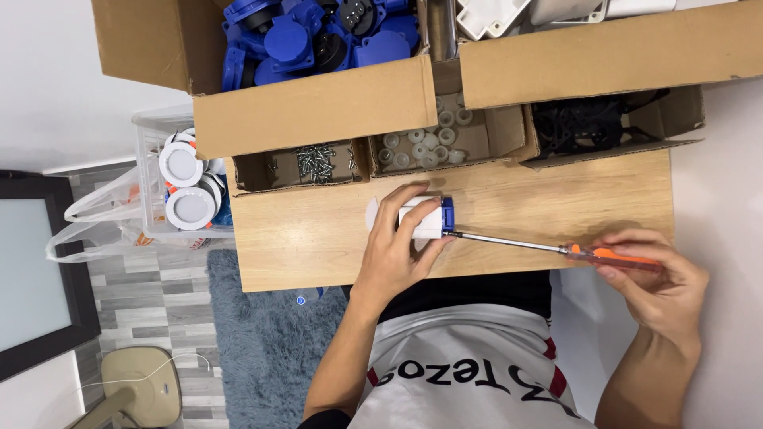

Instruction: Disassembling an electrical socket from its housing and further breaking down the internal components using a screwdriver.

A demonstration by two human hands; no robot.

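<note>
Your left hand (397, 238) wraps the white plug (421, 218); your right hand (652, 274), at three o'clock, pinches the screwdriver (556, 249). Tilt it and the tip may slip, jabbing your fingers.

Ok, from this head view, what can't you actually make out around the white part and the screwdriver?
- Screwdriver tip: hidden inside the blue end of the white part.
- White part's body: mostly covered by the left hand.
- Orange handle: partly wrapped by the right hand.
- Screws in the small box: too small to tell type.
</note>
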